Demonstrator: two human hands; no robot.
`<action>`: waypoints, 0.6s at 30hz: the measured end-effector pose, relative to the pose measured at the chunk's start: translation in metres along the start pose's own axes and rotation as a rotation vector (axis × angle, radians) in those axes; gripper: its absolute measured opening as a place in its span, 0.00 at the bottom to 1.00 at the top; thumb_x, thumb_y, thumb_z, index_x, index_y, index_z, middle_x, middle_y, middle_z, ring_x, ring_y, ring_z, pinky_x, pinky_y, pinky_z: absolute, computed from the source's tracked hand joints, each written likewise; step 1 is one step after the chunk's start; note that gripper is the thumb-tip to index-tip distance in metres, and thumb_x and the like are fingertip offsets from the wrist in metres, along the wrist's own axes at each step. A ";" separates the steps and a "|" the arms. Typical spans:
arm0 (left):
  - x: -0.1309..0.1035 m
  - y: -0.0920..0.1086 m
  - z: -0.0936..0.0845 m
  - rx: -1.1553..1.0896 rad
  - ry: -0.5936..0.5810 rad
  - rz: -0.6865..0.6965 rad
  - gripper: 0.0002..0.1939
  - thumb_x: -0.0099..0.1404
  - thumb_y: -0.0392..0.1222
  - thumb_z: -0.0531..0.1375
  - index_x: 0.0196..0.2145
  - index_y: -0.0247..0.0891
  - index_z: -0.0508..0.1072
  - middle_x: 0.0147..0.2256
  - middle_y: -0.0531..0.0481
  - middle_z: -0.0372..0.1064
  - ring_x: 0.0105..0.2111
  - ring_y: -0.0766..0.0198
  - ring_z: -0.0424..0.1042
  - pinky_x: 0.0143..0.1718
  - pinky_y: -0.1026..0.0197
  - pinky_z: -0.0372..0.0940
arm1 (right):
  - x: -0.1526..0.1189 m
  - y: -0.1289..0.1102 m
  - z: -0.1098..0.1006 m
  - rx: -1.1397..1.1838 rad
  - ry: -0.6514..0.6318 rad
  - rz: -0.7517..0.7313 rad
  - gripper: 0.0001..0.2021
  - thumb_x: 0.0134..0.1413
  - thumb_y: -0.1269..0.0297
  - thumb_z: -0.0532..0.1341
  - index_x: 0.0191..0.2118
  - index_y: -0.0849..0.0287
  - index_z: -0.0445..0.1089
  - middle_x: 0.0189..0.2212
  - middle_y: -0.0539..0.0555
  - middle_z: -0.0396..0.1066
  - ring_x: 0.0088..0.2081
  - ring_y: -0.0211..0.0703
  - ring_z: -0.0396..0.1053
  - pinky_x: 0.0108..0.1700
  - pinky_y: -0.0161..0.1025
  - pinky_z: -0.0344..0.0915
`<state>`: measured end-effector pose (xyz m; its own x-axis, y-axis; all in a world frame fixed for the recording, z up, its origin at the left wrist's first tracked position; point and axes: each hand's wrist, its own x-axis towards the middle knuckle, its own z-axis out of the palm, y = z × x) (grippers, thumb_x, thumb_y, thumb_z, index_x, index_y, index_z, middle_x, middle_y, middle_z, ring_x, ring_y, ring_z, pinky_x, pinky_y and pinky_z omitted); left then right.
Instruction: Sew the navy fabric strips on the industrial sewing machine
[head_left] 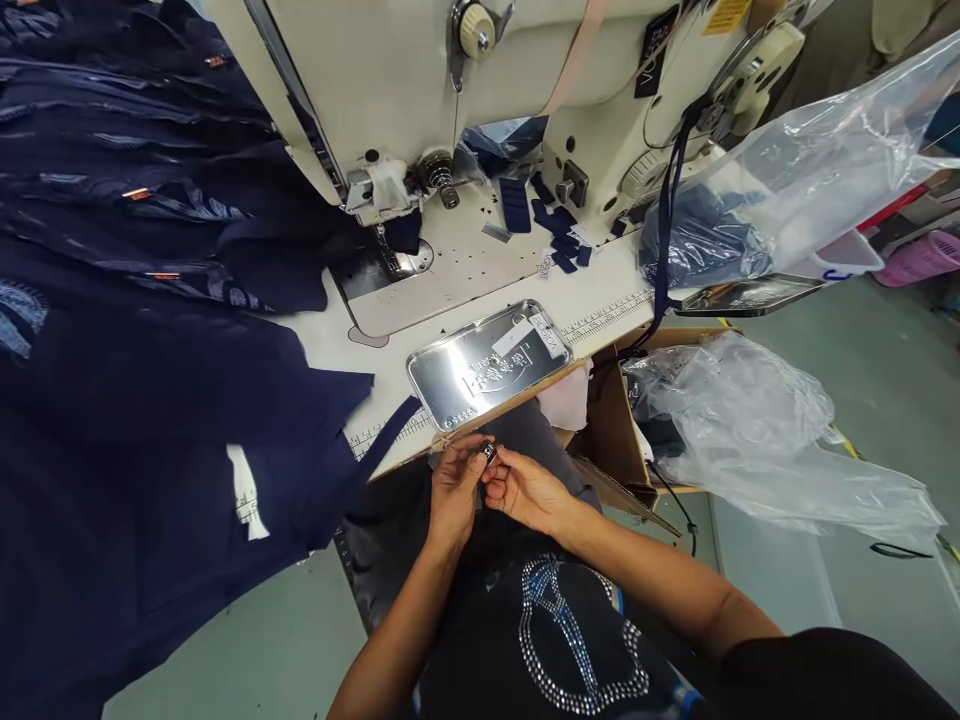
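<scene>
Head view: the left hand (452, 490) and the right hand (531, 492) meet at the near edge of the table (330, 340), above the person's lap. The fingertips of both hands are closed on a small metal part (489, 453), which is gripped between them; its far details are too small to make out. The small metal part is located just near of the metal tray (442, 362), which lies on the table along its near edge and carries white labels at its right end. A printed ruler scale (607, 318) runs along the table edge to the right of the metal tray. The sewing machine (525, 60) stands on the far side, with dark fabric scraps (564, 240) on the table near its base. Dark blue fabric (150, 420) covers the left side of the table and hangs over the near edge. To the right, below table level, a cardboard box (611, 420) stands beside a clear plastic bag (750, 400).
</scene>
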<state>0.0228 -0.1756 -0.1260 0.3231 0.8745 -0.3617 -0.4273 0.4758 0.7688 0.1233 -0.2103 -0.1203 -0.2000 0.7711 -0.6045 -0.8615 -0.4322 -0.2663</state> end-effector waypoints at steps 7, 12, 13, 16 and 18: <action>-0.003 0.001 -0.002 0.108 0.008 0.061 0.13 0.50 0.42 0.65 0.34 0.38 0.72 0.38 0.49 0.71 0.38 0.64 0.70 0.44 0.60 0.63 | 0.000 0.000 0.001 -0.004 0.009 -0.004 0.10 0.44 0.61 0.65 0.26 0.63 0.67 0.19 0.48 0.68 0.17 0.30 0.62 0.23 0.31 0.59; -0.003 0.003 0.000 0.060 0.093 0.068 0.13 0.48 0.43 0.66 0.32 0.38 0.72 0.37 0.51 0.71 0.38 0.65 0.70 0.43 0.62 0.64 | 0.000 0.003 0.001 -0.074 -0.005 -0.042 0.14 0.39 0.57 0.68 0.26 0.64 0.67 0.19 0.49 0.68 0.18 0.30 0.62 0.23 0.31 0.59; -0.002 0.003 0.000 0.017 0.105 0.051 0.13 0.47 0.43 0.67 0.32 0.39 0.72 0.36 0.52 0.71 0.36 0.65 0.71 0.42 0.61 0.65 | 0.000 0.003 0.001 -0.112 -0.007 -0.049 0.15 0.37 0.57 0.68 0.27 0.64 0.68 0.18 0.48 0.68 0.18 0.30 0.61 0.23 0.32 0.59; 0.001 0.004 0.000 -0.102 0.110 -0.011 0.15 0.44 0.43 0.68 0.30 0.39 0.72 0.34 0.53 0.72 0.33 0.64 0.73 0.38 0.61 0.67 | 0.001 0.003 0.000 -0.255 0.003 -0.067 0.17 0.35 0.55 0.69 0.26 0.64 0.69 0.15 0.46 0.64 0.16 0.29 0.58 0.22 0.32 0.57; 0.002 0.004 -0.002 -0.139 0.110 -0.033 0.15 0.43 0.43 0.69 0.30 0.38 0.73 0.33 0.53 0.72 0.31 0.63 0.73 0.37 0.60 0.67 | 0.001 0.003 -0.001 -0.348 0.021 -0.095 0.17 0.35 0.53 0.68 0.25 0.63 0.68 0.12 0.43 0.60 0.14 0.27 0.54 0.21 0.31 0.54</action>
<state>0.0201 -0.1721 -0.1250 0.2475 0.8598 -0.4466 -0.5330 0.5057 0.6783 0.1213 -0.2113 -0.1221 -0.1139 0.8076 -0.5787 -0.6647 -0.4949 -0.5597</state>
